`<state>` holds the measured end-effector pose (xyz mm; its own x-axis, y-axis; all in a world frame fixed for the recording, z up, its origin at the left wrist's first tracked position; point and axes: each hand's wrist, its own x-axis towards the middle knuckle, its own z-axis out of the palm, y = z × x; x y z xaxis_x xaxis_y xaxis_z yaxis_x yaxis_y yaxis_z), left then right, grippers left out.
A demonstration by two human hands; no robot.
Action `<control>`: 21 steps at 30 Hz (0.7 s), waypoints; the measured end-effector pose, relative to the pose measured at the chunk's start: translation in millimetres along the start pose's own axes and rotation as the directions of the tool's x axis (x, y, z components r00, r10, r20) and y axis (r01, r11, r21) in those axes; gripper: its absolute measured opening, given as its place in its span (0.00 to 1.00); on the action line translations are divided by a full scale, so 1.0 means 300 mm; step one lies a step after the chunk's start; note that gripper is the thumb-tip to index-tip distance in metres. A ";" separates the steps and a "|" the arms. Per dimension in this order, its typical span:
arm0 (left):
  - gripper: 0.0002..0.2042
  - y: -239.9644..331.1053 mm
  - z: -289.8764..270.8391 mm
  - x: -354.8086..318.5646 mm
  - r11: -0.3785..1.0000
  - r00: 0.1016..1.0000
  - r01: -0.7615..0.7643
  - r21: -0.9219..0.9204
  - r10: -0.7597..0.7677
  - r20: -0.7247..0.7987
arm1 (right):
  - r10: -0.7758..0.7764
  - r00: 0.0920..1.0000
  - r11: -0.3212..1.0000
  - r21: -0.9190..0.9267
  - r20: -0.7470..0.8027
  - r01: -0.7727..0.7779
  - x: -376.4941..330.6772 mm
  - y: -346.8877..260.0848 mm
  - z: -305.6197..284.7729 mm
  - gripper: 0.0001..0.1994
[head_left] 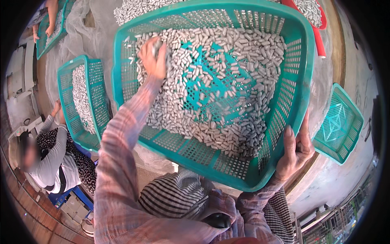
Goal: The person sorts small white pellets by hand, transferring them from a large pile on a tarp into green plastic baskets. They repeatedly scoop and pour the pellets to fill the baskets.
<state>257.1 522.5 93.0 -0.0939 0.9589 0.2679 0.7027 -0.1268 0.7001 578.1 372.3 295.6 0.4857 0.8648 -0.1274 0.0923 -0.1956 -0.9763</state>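
A large teal plastic basket (185,149) with slotted walls fills the middle, tilted, its lower right corner toward me. Many small grey capsules (260,44) lie in it, heaped along the sides and thinner in the middle, where the latticed bottom shows. My left hand (152,61) reaches into the left part of the basket, fingers curled down among the capsules with some between thumb and fingers. At the right, my right hand (295,150) grips the basket's rim, the thumb up against the wall and the other fingers on the outer side.
More loose capsules (138,10) lie behind the basket. A red scoop (319,40) holding capsules is at the far right. A smaller teal basket (345,146) stands at right. On the left, a seated person (53,158) reaches to another basket (97,81); another person's hands (49,30) hold a third.
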 end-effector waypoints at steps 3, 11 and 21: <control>0.16 0.163 0.148 0.105 0.972 0.998 -0.044 -0.230 0.033 -0.054 | 0.015 1.000 0.999 -0.048 -0.026 -0.016 0.009 -0.040 0.045 0.28; 0.21 0.722 0.180 -0.059 0.920 0.762 -0.303 -0.250 0.392 0.516 | -0.048 0.997 0.995 -0.096 -0.054 0.042 -0.007 -0.061 0.076 0.27; 0.34 0.146 -0.005 -0.094 0.958 0.913 -0.173 0.229 0.069 0.402 | -0.002 0.993 1.000 -0.018 -0.120 0.000 -0.013 -0.019 0.033 0.26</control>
<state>289.3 489.5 117.2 0.2459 0.9689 0.0267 0.8508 -0.2290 0.4730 567.2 374.6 299.9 0.5865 0.8033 -0.1034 0.1078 -0.2040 -0.9730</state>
